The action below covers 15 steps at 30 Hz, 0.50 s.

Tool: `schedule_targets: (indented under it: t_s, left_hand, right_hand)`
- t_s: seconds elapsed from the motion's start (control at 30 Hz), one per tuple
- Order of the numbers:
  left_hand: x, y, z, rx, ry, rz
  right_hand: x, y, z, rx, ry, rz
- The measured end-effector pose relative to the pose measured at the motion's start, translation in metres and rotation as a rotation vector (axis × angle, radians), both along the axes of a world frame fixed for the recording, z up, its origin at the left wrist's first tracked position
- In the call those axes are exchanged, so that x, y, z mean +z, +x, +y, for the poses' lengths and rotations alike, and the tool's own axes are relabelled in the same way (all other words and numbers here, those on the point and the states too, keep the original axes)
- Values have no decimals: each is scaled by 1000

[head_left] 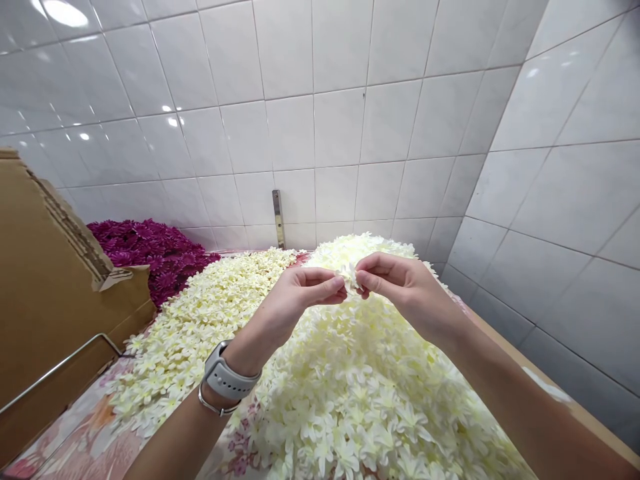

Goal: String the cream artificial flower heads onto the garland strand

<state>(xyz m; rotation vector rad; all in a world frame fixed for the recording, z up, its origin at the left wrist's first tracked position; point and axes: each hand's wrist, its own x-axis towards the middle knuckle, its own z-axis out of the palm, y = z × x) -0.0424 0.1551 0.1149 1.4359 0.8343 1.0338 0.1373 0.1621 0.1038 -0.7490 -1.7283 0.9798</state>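
My left hand (300, 293) and my right hand (395, 283) meet in front of me, both pinched on a small cream artificial flower (350, 275) held between the fingertips. A grey watch and a thin bracelet sit on my left wrist. Below the hands lies a large heap of cream artificial flowers (350, 393), and a flatter spread of the same flowers (200, 320) stretches to the left.
A pile of purple artificial flowers (150, 250) lies at the back left. A brown cardboard box (45, 287) with a metal rail stands on the left. White tiled walls (550, 200) close the back and right. A floral cloth (100, 433) covers the table.
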Motion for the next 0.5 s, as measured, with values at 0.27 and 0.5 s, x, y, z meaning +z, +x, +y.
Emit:
schedule_targets:
  t_s: [0.27, 0.5]
  left_hand:
    - [0, 8, -7, 177, 176, 124]
    - [-1, 8, -9, 289, 263, 170]
  right_hand:
    - [-1, -9, -4, 0, -43, -24]
    - [0, -5, 0, -65, -74, 38]
